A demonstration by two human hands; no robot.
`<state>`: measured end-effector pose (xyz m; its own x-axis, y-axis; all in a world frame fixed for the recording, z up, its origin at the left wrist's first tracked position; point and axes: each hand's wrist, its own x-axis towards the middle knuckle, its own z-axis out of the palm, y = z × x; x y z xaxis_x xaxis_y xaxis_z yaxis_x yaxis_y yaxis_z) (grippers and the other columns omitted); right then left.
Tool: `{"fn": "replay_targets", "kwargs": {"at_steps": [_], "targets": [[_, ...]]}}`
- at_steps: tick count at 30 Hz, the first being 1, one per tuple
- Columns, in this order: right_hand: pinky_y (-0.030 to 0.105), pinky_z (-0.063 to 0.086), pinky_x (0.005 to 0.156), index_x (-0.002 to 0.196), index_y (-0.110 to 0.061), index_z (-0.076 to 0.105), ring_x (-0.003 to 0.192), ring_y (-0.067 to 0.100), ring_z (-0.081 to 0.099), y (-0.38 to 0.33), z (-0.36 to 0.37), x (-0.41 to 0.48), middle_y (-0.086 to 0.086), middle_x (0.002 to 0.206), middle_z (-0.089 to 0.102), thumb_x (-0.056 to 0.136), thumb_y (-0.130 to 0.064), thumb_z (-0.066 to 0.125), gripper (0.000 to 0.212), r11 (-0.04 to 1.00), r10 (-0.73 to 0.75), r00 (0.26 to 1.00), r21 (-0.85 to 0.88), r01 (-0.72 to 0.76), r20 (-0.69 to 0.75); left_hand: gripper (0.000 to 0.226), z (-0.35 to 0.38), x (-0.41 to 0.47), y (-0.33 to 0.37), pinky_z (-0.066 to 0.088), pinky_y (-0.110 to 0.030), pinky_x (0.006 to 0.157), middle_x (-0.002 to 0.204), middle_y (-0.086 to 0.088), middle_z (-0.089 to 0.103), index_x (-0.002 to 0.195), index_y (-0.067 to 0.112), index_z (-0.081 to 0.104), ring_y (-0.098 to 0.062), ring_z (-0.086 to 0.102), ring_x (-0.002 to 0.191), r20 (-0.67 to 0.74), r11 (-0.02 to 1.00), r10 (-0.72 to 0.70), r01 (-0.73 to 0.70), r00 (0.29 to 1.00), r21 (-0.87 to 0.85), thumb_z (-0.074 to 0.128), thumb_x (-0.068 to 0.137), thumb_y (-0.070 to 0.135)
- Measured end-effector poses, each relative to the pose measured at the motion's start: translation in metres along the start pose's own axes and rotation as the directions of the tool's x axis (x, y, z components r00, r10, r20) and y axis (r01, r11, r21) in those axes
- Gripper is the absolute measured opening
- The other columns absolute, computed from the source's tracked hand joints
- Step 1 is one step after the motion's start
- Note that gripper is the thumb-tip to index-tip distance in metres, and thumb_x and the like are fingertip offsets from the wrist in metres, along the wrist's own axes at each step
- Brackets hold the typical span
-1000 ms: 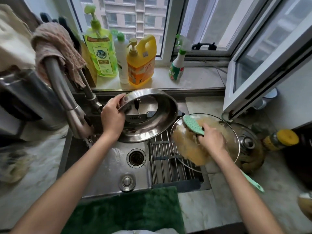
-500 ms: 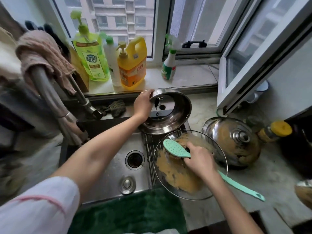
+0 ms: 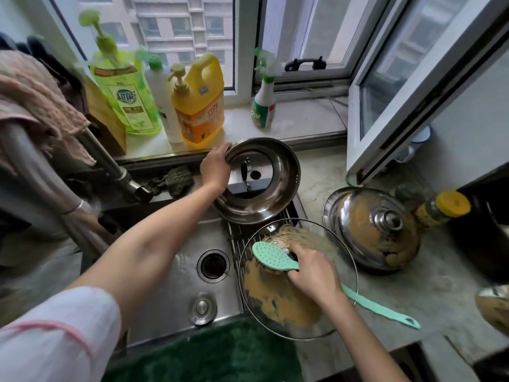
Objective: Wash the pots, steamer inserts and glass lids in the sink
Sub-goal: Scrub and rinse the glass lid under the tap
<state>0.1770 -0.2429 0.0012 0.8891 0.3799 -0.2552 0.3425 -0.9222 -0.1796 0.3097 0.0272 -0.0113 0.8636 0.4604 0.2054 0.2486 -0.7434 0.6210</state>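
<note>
My left hand grips the rim of a shiny steel lid that leans, inside up, at the sink's back right corner. A glass lid smeared with brown residue lies over the black drain rack at the sink's right side. My right hand holds a mint-green long-handled brush together with the glass lid's knob; the brush head lies over the lid. A second steel lid, knob up and smeared brown, sits on the counter to the right.
The steel sink has a drain at its middle. The faucet, draped with a pink cloth, juts in from the left. Detergent bottles and a spray bottle stand on the sill. An open window sash overhangs the right counter.
My left hand carried the steel lid from the sink's middle to the back right corner. My right hand drew the glass lid and brush nearer the front edge.
</note>
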Motion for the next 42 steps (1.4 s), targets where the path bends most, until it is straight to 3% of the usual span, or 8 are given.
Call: {"fn": "replay_targets", "kwargs": {"at_steps": [13,16,20,25,27,29,32,42], "targets": [[0.031,0.053,0.071,0.119,-0.026,0.053,0.091,0.019,0.064,-0.005,-0.004,0.002,-0.001,0.103,0.068,0.080,-0.028,0.057,0.039,1.000,-0.001,1.000,0.008,0.001,-0.001,0.066,-0.010,-0.007,0.002,0.038,-0.036,0.105,0.137,-0.011,0.048,0.139,0.012,0.040,-0.027,0.046,0.124,-0.020,0.997,0.049,-0.050,0.999,-0.058,0.067,0.079,0.011],[0.029,0.050,0.065,0.116,-0.027,0.053,0.088,0.019,0.064,-0.010,-0.008,0.000,-0.002,0.101,0.069,0.080,-0.028,0.056,0.036,0.999,-0.025,1.000,0.039,0.025,-0.016,0.050,-0.033,-0.046,0.011,0.035,-0.021,0.104,0.130,-0.008,0.048,0.130,0.009,0.046,-0.017,0.045,0.119,-0.120,0.948,-0.001,-0.037,0.993,-0.315,0.062,0.084,0.016],[0.025,0.041,0.061,0.119,-0.030,0.053,0.091,0.019,0.064,-0.029,-0.021,-0.002,-0.002,0.103,0.069,0.082,-0.027,0.057,0.038,0.992,-0.093,0.996,0.085,0.094,-0.014,0.026,-0.071,-0.155,-0.004,0.044,-0.021,0.094,0.112,0.000,0.052,0.118,0.012,0.053,-0.005,0.052,0.103,0.064,0.810,-0.137,0.149,0.989,-0.568,0.053,0.091,0.013],[0.024,0.039,0.057,0.114,-0.025,0.059,0.090,0.018,0.063,-0.076,-0.033,-0.002,0.000,0.106,0.069,0.080,-0.030,0.063,0.034,0.970,-0.180,0.984,0.163,0.180,-0.013,0.046,-0.108,-0.258,-0.049,0.050,-0.027,0.076,0.108,-0.001,0.051,0.112,0.017,0.044,-0.019,0.055,0.102,0.525,0.300,-0.477,0.692,0.705,-0.657,0.059,0.078,0.044],[0.027,0.042,0.061,0.110,-0.023,0.061,0.090,0.020,0.063,-0.097,-0.032,0.001,0.000,0.105,0.069,0.079,-0.031,0.064,0.033,0.958,-0.199,0.980,0.213,0.194,0.005,0.048,-0.122,-0.275,-0.065,0.053,-0.040,0.077,0.104,-0.006,0.057,0.106,0.013,0.051,-0.024,0.059,0.095,0.714,0.007,-0.379,0.773,0.589,-0.634,0.060,0.077,0.051],[0.029,0.041,0.060,0.106,-0.023,0.061,0.087,0.022,0.062,-0.121,-0.027,0.003,0.001,0.099,0.069,0.077,-0.032,0.065,0.030,0.952,-0.199,0.979,0.245,0.184,0.038,0.063,-0.138,-0.288,-0.080,0.051,-0.056,0.085,0.111,-0.015,0.057,0.113,0.008,0.052,-0.035,0.055,0.103,0.775,-0.142,-0.195,0.765,0.600,-0.628,0.072,0.070,0.050],[0.031,0.043,0.056,0.097,-0.021,0.061,0.076,0.019,0.061,-0.148,-0.021,0.008,-0.002,0.085,0.066,0.078,-0.031,0.064,0.022,0.941,-0.174,0.981,0.308,0.141,0.084,0.057,-0.153,-0.295,-0.081,0.052,-0.057,0.083,0.117,-0.017,0.062,0.121,0.014,0.051,-0.038,0.061,0.103,0.749,-0.106,-0.051,0.742,0.661,-0.662,0.074,0.072,0.031],[0.021,0.040,0.051,0.112,-0.023,0.054,0.068,0.006,0.057,-0.190,-0.006,0.014,-0.005,0.094,0.061,0.081,-0.042,0.070,0.040,0.863,-0.239,0.936,0.498,0.083,0.258,0.016,-0.184,-0.295,-0.101,0.059,-0.040,0.062,0.071,-0.013,0.060,0.099,-0.001,0.052,-0.026,0.067,0.064,0.652,-0.065,-0.137,0.650,0.746,-0.757,0.051,0.083,-0.003]]}}
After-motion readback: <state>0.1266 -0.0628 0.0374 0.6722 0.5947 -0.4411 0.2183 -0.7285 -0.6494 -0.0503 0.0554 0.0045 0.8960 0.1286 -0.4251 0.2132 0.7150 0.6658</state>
